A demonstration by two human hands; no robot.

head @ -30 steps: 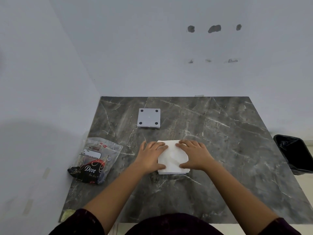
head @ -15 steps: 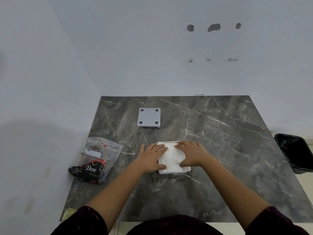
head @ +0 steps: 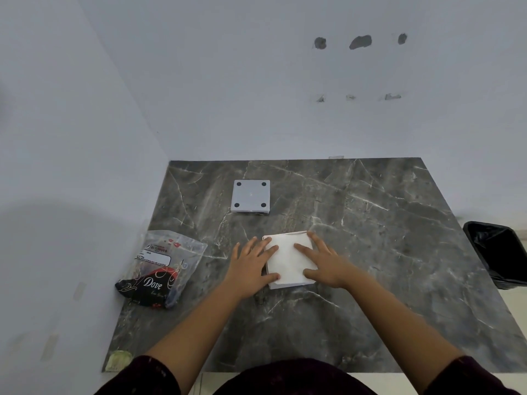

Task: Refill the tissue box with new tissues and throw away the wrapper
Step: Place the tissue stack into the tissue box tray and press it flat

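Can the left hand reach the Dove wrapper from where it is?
Probably yes. The left hand lies flat on the tissues, and only bare table lies between it and the wrapper.

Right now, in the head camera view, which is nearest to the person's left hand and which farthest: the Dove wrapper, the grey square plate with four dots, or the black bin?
Measured from the left hand:
1. Dove wrapper, on the table to the hand's left.
2. Grey square plate, farther back on the table, almost straight ahead.
3. Black bin, off the table's right edge, clearly farthest.

Perhaps home: marble table (head: 370, 252), bin (head: 496, 252)
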